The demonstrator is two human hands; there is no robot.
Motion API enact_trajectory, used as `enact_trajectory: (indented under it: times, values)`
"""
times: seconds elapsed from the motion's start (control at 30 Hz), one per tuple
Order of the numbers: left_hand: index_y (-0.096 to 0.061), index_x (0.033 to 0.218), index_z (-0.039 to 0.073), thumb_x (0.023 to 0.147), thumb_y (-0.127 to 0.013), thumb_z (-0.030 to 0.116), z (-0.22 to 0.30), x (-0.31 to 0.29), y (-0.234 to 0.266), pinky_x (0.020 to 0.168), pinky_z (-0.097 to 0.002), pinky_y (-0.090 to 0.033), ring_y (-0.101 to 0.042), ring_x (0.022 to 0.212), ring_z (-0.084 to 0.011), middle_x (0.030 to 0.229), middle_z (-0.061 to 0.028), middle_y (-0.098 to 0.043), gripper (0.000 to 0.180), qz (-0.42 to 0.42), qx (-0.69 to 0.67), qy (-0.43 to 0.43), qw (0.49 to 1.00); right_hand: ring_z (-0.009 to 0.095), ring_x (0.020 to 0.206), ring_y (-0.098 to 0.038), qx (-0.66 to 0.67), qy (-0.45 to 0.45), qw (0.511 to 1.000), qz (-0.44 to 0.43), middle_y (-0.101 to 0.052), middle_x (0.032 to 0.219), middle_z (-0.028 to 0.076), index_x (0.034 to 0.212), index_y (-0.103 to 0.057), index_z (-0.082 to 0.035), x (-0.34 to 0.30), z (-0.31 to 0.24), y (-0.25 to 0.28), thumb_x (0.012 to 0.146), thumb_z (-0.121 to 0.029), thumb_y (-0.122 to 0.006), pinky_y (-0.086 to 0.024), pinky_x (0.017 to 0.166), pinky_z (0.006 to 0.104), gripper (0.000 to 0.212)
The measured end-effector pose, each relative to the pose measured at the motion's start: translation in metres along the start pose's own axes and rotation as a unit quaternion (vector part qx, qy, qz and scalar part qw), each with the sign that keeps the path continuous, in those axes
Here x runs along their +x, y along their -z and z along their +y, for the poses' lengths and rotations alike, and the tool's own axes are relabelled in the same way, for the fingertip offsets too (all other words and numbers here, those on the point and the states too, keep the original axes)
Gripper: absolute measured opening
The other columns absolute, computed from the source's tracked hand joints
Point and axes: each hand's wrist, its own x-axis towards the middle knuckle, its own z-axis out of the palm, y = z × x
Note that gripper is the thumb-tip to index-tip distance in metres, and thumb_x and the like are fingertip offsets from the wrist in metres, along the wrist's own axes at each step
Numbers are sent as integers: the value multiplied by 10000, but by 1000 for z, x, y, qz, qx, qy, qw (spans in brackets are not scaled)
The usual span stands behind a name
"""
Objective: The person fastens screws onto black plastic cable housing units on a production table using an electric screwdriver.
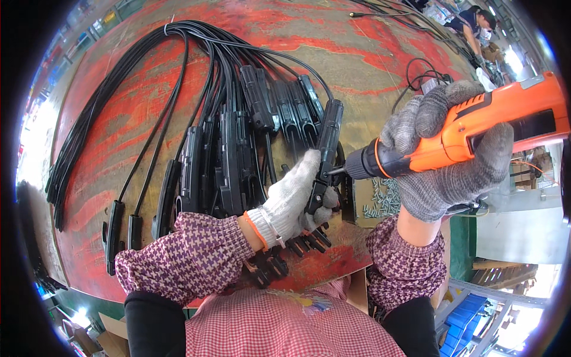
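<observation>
My right hand [437, 152], in a grey knit glove, is wrapped round an orange and black power screwdriver [476, 128]. The tool lies nearly level, and its bit meets the side of a black plastic handle-like housing [329, 140]. My left hand [291, 199], in a white glove with an orange cuff, grips the lower part of that housing and holds it tilted upright. Its fingers are partly hidden behind the piece. Beside it lie several more black housings [232, 157] with black cables [113, 95] attached, tied together in a looped bundle.
A shallow box of small silver screws [382, 197] sits right of my left hand. The worn red wooden table [333, 59] carries more cables [398, 18] at the far right. Another person [476, 27] works beyond the table. Blue bins [467, 324] stand at the lower right.
</observation>
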Motion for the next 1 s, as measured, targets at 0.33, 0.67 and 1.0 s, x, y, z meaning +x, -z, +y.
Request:
enact_trajectory:
  times: [0.33,0.67,1.0]
  values:
    - [-552,925,115,939,-419,581,-6,14,12,326,-205,-345,-504,445,-100,670,-20,-576,485,-47,-74,-7,996,260,546,-563,35,15,998,-44,-570,719,133,1187,-543,-65,-7,18,1,837,-512,-607,-445,484,383,571]
    - [-554,899,116,936,-454,572,-5,20,14,343,-203,-361,-491,451,-93,673,-18,-580,468,-84,-89,0,993,248,536,-559,5,14,999,-42,-564,724,113,1132,-542,-95,-4,15,7,827,-471,-615,-439,476,375,489]
    - [-508,893,131,856,-603,587,-1,-5,16,338,-204,-294,-460,442,-92,651,-22,-532,468,-42,-85,-12,995,187,506,-536,-103,150,983,-11,-513,703,74,1132,-478,-32,-103,-27,22,812,-540,-652,-452,433,301,625]
